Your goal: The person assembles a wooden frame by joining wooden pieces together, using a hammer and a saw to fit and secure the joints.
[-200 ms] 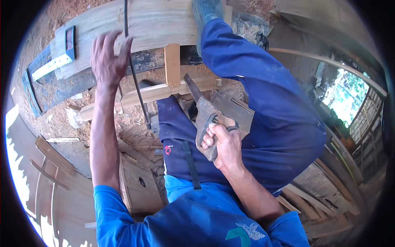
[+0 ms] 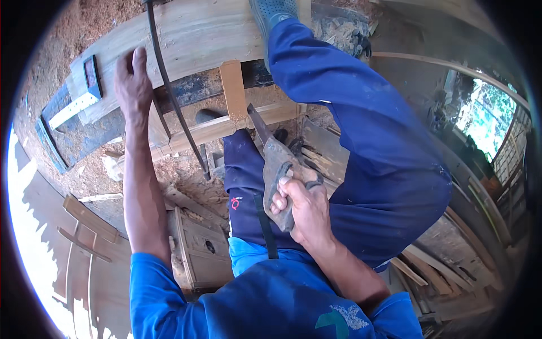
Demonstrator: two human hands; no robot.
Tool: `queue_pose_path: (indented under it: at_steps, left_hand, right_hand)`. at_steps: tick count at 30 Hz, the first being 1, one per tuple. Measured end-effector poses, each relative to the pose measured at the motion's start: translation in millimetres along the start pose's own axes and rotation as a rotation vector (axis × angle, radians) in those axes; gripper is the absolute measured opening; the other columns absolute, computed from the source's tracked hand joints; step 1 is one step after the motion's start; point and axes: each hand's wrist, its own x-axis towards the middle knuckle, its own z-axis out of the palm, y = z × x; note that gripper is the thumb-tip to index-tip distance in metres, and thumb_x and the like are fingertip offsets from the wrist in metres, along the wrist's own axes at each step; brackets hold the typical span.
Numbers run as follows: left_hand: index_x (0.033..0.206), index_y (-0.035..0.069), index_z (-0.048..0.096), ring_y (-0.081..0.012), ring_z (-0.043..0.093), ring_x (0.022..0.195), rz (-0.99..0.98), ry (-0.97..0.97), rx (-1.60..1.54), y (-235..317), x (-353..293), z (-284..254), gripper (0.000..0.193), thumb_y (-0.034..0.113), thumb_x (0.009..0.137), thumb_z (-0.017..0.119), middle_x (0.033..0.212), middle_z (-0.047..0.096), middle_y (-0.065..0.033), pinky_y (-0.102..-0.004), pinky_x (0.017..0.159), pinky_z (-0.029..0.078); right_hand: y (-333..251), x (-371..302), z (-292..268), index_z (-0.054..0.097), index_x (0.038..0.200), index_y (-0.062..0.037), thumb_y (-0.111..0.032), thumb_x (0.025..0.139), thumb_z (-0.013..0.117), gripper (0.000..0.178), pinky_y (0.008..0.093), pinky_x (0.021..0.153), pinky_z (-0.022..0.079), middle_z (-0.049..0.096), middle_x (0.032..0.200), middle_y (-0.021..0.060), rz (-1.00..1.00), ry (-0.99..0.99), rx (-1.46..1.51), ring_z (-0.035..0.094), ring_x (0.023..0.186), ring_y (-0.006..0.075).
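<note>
In my right hand (image 2: pixel 305 206), the fingers wrap round the handle of a handsaw (image 2: pixel 276 164). Its narrow rusty blade points away from me, the tip beside a joint in the pale wooden rail (image 2: pixel 197 134). A short upright wood piece (image 2: pixel 232 90) meets that rail and reaches to the wide board (image 2: pixel 197 42) beyond. My left hand (image 2: pixel 134 87) is at the near edge of this board, thumb apart from the fingers, nothing visible in it; some fingers are partly hidden. To its right a long dark metal bar (image 2: pixel 169 85) slants across the board and rail.
A square with a white blade (image 2: pixel 73 110) rests at the board's left end. My foot (image 2: pixel 276 17) presses on the board's right part. Wood shavings cover the ground. Planks (image 2: pixel 423 271) lie at the lower right, a wooden box-like piece (image 2: pixel 203 248) at lower left.
My left hand has drawn away leftward from the metal bar, its fingers less spread. The bar's upper end appears further left. My right hand still grips the saw, nearly unmoved; the view has shifted slightly.
</note>
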Motion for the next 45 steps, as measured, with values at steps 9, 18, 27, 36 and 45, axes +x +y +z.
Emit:
queue_pose_path:
  at_steps: [9, 18, 27, 36, 45]
  left_hand:
    - [0.103, -0.001, 0.062, -0.0233, 0.053, 0.059, -0.211, -0.062, 0.02, 31, -51, 41, 0.043, 0.04, 0.106, 0.051, 0.067, 0.056, -0.0124, -0.0425, 0.057, 0.043]
    - [0.099, -0.001, 0.061, -0.0316, 0.063, 0.068, -0.173, -0.051, 0.08, 23, -51, 51, 0.042, 0.04, 0.106, 0.052, 0.075, 0.064, -0.0188, -0.0457, 0.063, 0.047]
    - [0.101, -0.001, 0.062, -0.0334, 0.064, 0.069, -0.192, -0.085, 0.116, 28, -52, 44, 0.04, 0.038, 0.105, 0.055, 0.075, 0.065, -0.0195, -0.0461, 0.064, 0.048]
    - [0.103, -0.001, 0.063, -0.0367, 0.065, 0.072, -0.198, -0.099, 0.116, 21, -45, 37, 0.038, 0.036, 0.105, 0.054, 0.078, 0.066, -0.0217, -0.0488, 0.066, 0.048]
    - [0.106, -0.001, 0.062, -0.0392, 0.068, 0.079, -0.197, -0.096, 0.103, 23, -49, 39, 0.038, 0.036, 0.105, 0.053, 0.082, 0.067, -0.0227, -0.0494, 0.071, 0.05]
  right_hand:
    - [-1, 5, 4, 0.052, 0.089, -0.0066, -0.004, 0.093, 0.055, 0.006, 0.0304, 0.052, 0.042, 0.048, 0.075, 0.0016, 0.023, 0.023, 0.046, 0.047, 0.058, 0.0113]
    - [3, 55, 12, 0.052, 0.077, -0.0053, -0.003, 0.091, 0.056, 0.014, 0.0314, 0.05, 0.042, 0.047, 0.07, 0.0017, 0.031, 0.07, -0.04, 0.045, 0.052, 0.012]
    - [12, 36, -6, 0.051, 0.083, -0.0073, -0.003, 0.091, 0.052, 0.009, 0.029, 0.049, 0.041, 0.047, 0.071, 0.0008, 0.017, 0.003, -0.003, 0.047, 0.055, 0.0099]
    - [24, 44, 6, 0.051, 0.081, -0.0054, -0.004, 0.09, 0.054, 0.01, 0.0298, 0.05, 0.043, 0.047, 0.069, 0.0009, -0.048, -0.017, -0.065, 0.047, 0.054, 0.0112]
    - [28, 67, 2, 0.053, 0.083, -0.0056, -0.005, 0.091, 0.052, 0.008, 0.0293, 0.052, 0.042, 0.047, 0.073, -0.0001, 0.048, 0.045, -0.044, 0.044, 0.054, 0.0094]
